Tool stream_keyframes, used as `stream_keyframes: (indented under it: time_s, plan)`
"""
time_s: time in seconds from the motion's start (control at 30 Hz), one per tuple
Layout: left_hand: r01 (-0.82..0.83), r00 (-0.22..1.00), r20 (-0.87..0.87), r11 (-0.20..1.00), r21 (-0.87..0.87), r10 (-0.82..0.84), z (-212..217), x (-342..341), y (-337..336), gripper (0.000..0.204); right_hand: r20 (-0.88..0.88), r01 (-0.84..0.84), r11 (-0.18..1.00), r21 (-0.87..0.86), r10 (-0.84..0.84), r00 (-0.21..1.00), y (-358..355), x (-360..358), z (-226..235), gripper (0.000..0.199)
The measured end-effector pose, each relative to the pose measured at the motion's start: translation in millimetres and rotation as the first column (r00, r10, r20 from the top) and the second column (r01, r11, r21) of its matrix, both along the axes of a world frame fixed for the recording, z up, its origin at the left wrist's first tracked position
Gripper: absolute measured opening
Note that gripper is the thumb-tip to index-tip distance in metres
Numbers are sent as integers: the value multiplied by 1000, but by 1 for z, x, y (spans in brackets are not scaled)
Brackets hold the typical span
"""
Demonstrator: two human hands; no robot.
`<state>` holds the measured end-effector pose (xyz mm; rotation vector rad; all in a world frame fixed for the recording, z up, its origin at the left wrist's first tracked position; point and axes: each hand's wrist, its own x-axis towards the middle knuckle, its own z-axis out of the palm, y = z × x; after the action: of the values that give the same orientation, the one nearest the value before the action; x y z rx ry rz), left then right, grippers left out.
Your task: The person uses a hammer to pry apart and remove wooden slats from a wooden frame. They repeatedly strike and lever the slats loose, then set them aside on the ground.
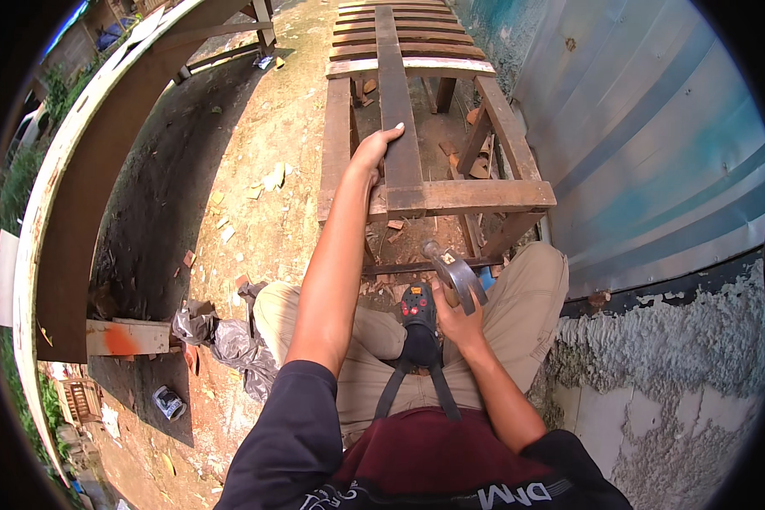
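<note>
A long dark wooden plank (397, 110) lies lengthwise along a wooden bench frame (476, 197), its near end resting on the front crossbar. My left hand (376, 153) grips the plank's left edge near that end, with the thumb on top and the fingers mostly hidden beneath. Low by my right knee, my right hand (461, 321) is closed around a claw hammer (456, 274). The hammer's metal head points up beyond my fist, below the front crossbar, while most of its handle is hidden.
Several slats (438, 38) cross the frame's far part. A corrugated metal sheet (646, 153) stands close on the right, above a rough wall (671, 357). At left is a large table-like board (76, 161). Wood scraps, a crumpled plastic bag (238, 344) and a can (169, 403) lie on the ground.
</note>
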<state>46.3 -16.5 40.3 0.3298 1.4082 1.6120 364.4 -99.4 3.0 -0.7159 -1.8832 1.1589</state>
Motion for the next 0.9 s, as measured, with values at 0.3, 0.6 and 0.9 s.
stream_keyframes:
  time_s: [0.3,0.6,0.9]
  plan:
    - [-156,983,108,985,74,148,3,9,49,56,184,1,988,-157,28,983,6,26,-52,23]
    - [-105,986,155,948,300,60,-31,-40,99,87,107,-28,997,75,20,994,4,27,-28,19]
    - [-11,1000,7,984,176,10,-21,-22,74,96,48,61,995,83,-65,997,13,12,-3,17]
